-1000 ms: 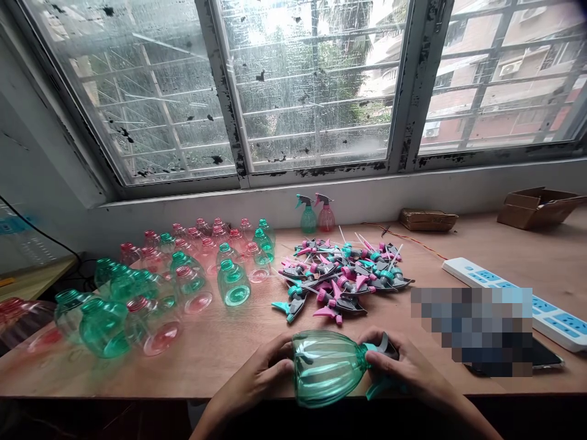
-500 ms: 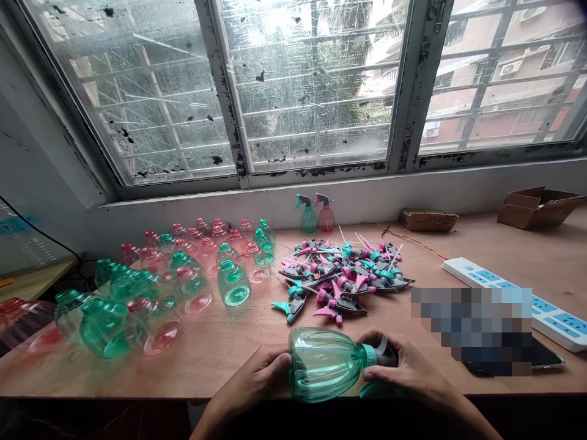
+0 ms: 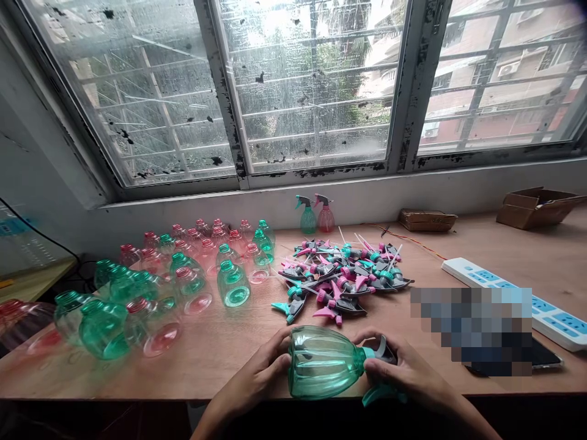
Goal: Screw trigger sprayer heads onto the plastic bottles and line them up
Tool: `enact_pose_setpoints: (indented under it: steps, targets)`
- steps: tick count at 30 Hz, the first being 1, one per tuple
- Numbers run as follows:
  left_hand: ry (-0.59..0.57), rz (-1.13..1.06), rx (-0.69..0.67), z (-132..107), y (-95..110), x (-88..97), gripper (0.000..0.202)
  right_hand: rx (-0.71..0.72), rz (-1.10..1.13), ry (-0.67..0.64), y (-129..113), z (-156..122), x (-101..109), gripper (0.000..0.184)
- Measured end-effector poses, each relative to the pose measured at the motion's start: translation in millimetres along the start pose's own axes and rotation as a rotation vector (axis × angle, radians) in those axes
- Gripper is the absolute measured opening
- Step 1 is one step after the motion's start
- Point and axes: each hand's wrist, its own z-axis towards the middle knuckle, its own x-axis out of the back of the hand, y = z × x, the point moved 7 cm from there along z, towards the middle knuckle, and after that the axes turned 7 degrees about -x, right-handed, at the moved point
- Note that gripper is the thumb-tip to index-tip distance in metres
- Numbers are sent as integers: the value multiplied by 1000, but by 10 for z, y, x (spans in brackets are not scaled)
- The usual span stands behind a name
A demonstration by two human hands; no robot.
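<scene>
A clear green spray bottle [image 3: 323,363] lies sideways in the air at the table's front edge, its base to the left. My left hand [image 3: 268,370] is closed around the base end. At the neck, my right hand [image 3: 398,366] grips the grey and teal spray head [image 3: 385,351], with thumb and fingers about its collar; the teal trigger [image 3: 383,394] hangs below. The collar sits against the bottle's neck; how tightly, I cannot tell. Beyond the bottle lies a heap of pink, teal and grey spray heads [image 3: 343,275] with white tubes.
Several open green and pink bottles [image 3: 233,284] stand at the left. Two bottles with spray heads [image 3: 308,215] stand by the wall. To the right are a white power strip [image 3: 518,299], a dark phone-like slab [image 3: 541,355], partly blurred, and two cardboard boxes [image 3: 534,211].
The spray head has turned a little about the bottle's axis, and its teal trigger hangs lower. My right thumb and fingers have shifted on the collar. The bottle stays nearly in place.
</scene>
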Motion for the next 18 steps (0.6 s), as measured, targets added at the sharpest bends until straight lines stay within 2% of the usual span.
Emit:
enact_pose_setpoints:
  steps: [6,18]
  targets:
    - [-31,56,13,12,61,-21,49,-29,-55,56,-28,-3,41,46]
    - [-26,39,69,-28,-31,3,51,-31,-8,36,17,15,32,43]
